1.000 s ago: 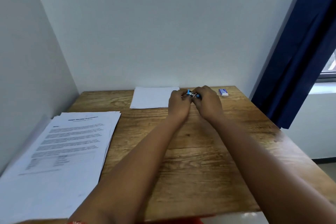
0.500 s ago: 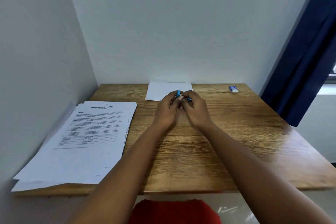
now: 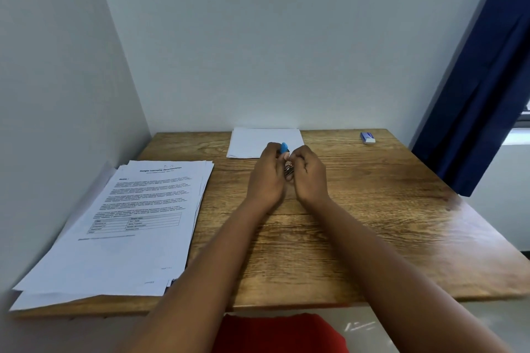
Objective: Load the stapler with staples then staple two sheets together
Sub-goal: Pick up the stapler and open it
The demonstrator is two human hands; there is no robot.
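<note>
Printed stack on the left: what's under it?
The printed stack lies on the wooden table, its near corner overhanging the edge. Lower sheets show only as fanned edges; anything between them is covered.

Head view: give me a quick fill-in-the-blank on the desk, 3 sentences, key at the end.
1. Both hands hold the small ____-coloured stapler above the table.
2. The printed stack lies by the table's ____ edge.
3. The staple box sits at the far ____ corner, away from the left hand and right hand.

Missing words: blue; left; right

A navy curtain (image 3: pixel 470 94) hangs right of the wooden table (image 3: pixel 372 209).
</note>
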